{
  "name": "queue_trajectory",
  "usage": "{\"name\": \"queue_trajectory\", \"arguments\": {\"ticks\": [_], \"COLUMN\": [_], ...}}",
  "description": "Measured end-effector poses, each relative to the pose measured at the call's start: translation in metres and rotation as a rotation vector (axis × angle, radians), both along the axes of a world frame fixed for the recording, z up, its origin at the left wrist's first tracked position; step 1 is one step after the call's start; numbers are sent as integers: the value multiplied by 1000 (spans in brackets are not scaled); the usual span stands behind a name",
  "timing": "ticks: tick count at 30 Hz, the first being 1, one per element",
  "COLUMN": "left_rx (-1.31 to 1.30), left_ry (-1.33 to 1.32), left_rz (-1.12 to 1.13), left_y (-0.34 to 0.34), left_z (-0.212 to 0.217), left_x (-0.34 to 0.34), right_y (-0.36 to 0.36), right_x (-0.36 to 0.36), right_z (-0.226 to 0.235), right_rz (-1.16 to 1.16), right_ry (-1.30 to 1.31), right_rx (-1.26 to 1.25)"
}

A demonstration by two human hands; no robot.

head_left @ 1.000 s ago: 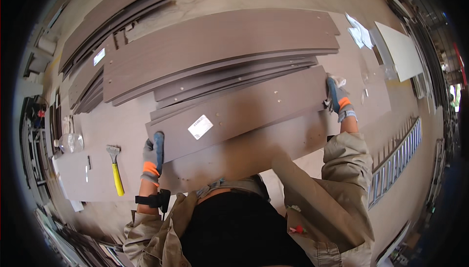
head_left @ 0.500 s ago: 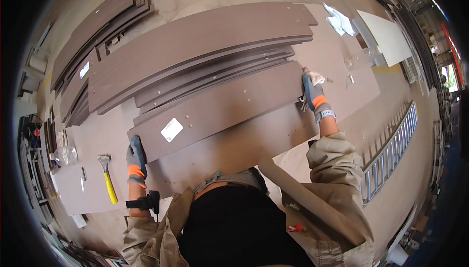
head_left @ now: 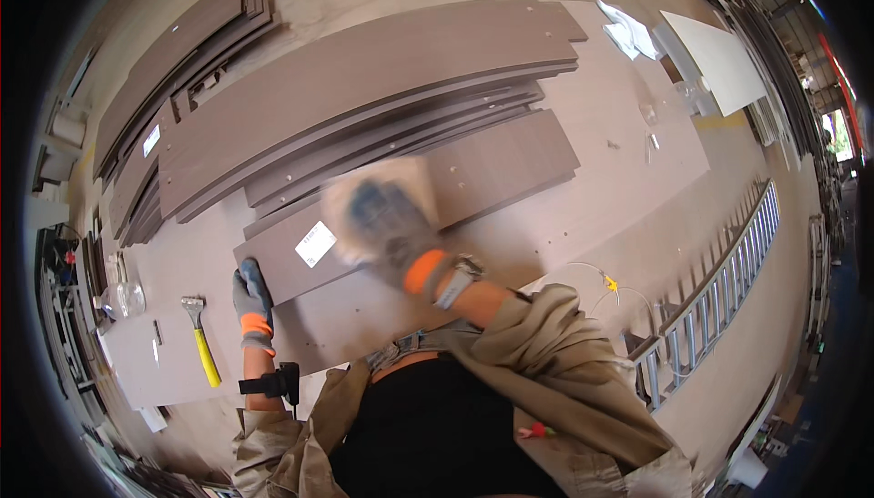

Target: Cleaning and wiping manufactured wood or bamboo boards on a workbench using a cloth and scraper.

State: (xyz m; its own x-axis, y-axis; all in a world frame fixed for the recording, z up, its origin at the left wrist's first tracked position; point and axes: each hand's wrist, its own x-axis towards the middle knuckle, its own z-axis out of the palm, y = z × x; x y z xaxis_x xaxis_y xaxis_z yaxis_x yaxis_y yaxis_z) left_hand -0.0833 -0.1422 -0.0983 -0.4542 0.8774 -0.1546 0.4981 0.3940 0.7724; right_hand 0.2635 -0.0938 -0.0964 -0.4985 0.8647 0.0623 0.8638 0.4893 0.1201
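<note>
A long brown board [head_left: 510, 157] with a white label [head_left: 315, 244] lies in front of me on the worktable [head_left: 628, 157]. My left hand [head_left: 252, 292], in a grey-blue glove with an orange cuff, grips the board's left end. Over the board's middle, just right of the label, my right hand [head_left: 393, 229] presses a beige cloth [head_left: 414, 177] against the top face. Motion smears that hand and the cloth, and together they cover part of the board.
Behind the board lies a stack of longer brown boards [head_left: 382, 61], with another stack [head_left: 182, 38] at far left. A yellow-handled hammer [head_left: 202, 343] and a clear bottle [head_left: 126, 299] lie at left. White gloves [head_left: 626, 32] are at back right, a metal ladder [head_left: 715, 293] on the right.
My right hand has moved left with the cloth, from the board's right end to its middle. The cloth is now spread out under the hand. My left hand stays at the left end.
</note>
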Motion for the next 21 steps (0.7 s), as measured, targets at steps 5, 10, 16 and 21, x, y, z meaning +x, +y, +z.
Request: {"name": "queue_trajectory", "arguments": {"ticks": [5,10,16,21], "left_rx": [-26,-60,-4,5], "left_ry": [1,116,147,186], "left_rz": [-17,23,-9,4], "left_y": [-1,0,-1,-1], "left_z": [-16,0,-4,11], "left_x": [-15,1,-6,10], "right_y": [58,37,-14,36], "right_x": [83,150,-61,81], "right_z": [8,38,42,-31], "right_rz": [-480,-483,127,-413], "right_ry": [142,104,552,425], "right_rx": [-315,573,149,39]}}
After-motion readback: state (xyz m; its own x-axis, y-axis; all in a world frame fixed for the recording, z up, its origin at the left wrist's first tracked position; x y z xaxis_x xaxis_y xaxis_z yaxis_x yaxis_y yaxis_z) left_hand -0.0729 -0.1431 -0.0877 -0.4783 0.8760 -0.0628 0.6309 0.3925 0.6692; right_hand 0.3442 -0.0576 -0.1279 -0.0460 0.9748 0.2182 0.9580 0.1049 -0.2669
